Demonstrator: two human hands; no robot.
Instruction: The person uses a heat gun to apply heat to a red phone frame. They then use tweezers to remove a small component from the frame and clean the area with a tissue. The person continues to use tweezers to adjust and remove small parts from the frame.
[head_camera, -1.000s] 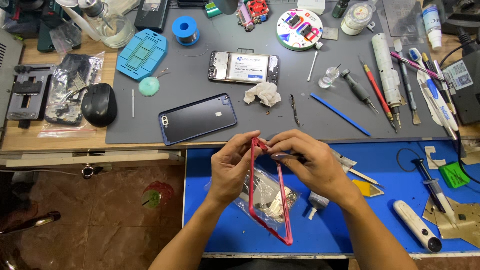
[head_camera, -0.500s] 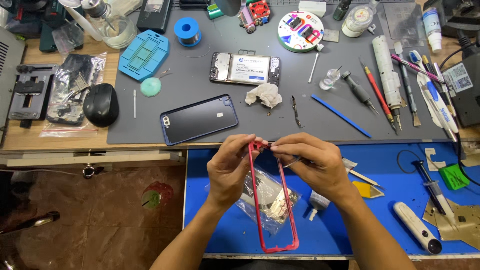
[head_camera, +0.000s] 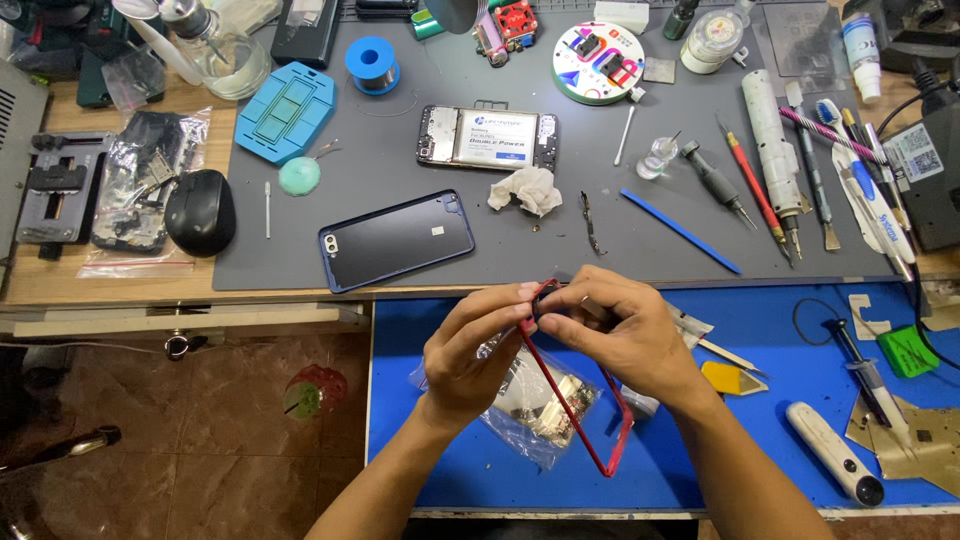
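Both hands hold a thin red phone bumper frame (head_camera: 600, 440) over the blue mat (head_camera: 440, 330). My left hand (head_camera: 470, 350) pinches its top left corner. At the top right corner sits my right hand (head_camera: 625, 330), fingers curled over the edge. The frame's lower end hangs toward me, tilted right. Under the hands lies a clear plastic bag (head_camera: 535, 405) with small parts. Further back, a dark blue phone back cover (head_camera: 395, 238) and an opened phone (head_camera: 487, 137) showing its battery lie on the grey mat (head_camera: 400, 110).
A crumpled tissue (head_camera: 525, 188), blue pry stick (head_camera: 680, 230), screwdrivers (head_camera: 750, 195) and brushes lie at the right. A black mouse (head_camera: 200, 210), blue tray (head_camera: 285, 112) and solder spool (head_camera: 372, 65) sit left. A white tool (head_camera: 835, 452) and yellow pick (head_camera: 727, 377) rest on the blue mat.
The red frame has swung in my hands, its lower end moving rightward. Both hands stayed at its top end, fingers shifting along the corner.
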